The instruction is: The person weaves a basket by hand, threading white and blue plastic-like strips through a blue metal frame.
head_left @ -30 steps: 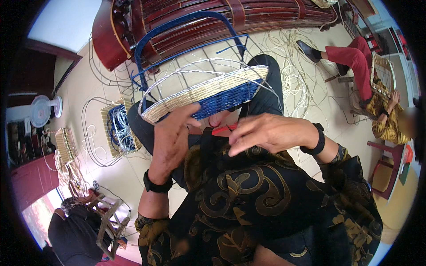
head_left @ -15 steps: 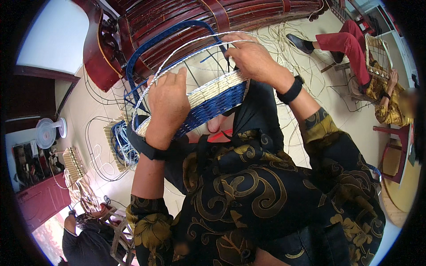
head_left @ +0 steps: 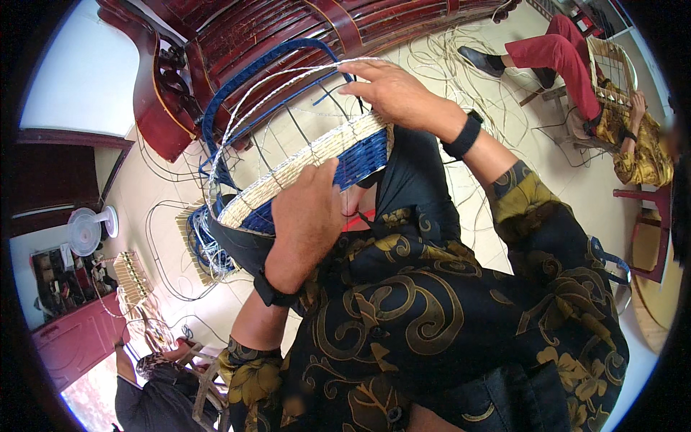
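One part-woven basket (head_left: pixel 361 160), blue and cream, on my lap.
My left hand (head_left: pixel 309 216) lies at its near side, fingers partly hidden; my right hand (head_left: pixel 397 93) is at the looping white strand (head_left: pixel 317 69). I cannot tell whether either grips.

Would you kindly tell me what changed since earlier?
The right hand moved forward to the right end of the basket; its grip is unclear. The left hand reached forward, then drew back to the basket's near side. The blue handle remains raised.
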`<action>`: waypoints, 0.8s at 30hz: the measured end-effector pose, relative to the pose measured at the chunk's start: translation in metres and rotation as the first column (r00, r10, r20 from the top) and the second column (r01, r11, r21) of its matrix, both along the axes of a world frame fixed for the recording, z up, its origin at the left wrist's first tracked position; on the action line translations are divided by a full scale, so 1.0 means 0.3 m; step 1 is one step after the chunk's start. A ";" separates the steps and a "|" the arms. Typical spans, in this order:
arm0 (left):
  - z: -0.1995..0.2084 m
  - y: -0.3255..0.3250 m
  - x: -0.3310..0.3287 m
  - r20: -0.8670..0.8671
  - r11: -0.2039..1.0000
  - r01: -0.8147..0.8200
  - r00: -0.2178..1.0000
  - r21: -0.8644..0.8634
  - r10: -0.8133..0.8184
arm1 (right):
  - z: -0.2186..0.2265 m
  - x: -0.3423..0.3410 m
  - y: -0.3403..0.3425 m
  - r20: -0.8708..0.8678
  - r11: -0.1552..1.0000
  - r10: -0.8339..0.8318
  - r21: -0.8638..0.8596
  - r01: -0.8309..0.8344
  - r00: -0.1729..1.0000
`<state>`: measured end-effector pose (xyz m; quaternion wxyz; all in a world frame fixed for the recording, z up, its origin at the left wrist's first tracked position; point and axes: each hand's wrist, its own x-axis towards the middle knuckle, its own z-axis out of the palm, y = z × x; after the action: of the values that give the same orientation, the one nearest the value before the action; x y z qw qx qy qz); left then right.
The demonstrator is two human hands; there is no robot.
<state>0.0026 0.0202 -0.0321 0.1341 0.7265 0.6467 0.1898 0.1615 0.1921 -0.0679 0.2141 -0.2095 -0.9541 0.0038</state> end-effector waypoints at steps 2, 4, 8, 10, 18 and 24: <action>-0.004 -0.014 0.014 0.070 0.999 0.035 0.997 -0.037 -0.033 | 0.029 0.012 0.009 0.054 0.998 0.002 0.062 -0.006 0.999; -0.008 -0.044 0.019 0.146 0.994 0.075 0.987 -0.080 -0.063 | 0.068 0.024 -0.002 -0.042 0.987 0.070 0.147 -0.063 0.997; -0.002 -0.129 -0.006 0.141 0.941 0.233 0.969 -0.247 -0.202 | 0.128 0.087 -0.161 0.015 0.979 0.030 -0.203 -0.026 0.999; -0.008 -0.179 -0.018 0.168 0.890 0.307 0.950 -0.337 -0.264 | 0.126 0.142 -0.273 0.011 0.928 0.061 -0.369 -0.052 0.998; -0.044 -0.253 -0.074 0.484 0.862 0.267 0.874 -0.430 -0.029 | -0.126 0.209 -0.422 -0.077 0.356 -0.107 -0.934 -0.034 0.991; -0.038 -0.289 -0.101 0.656 0.916 0.181 0.747 -0.358 0.108 | -0.117 0.175 -0.298 -0.001 0.233 -0.583 -0.958 0.166 0.813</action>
<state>-0.0277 -0.0665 -0.0435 0.5038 0.5808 0.5665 0.2966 0.2140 0.1028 -0.1029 0.2201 -0.5148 -0.6357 0.5315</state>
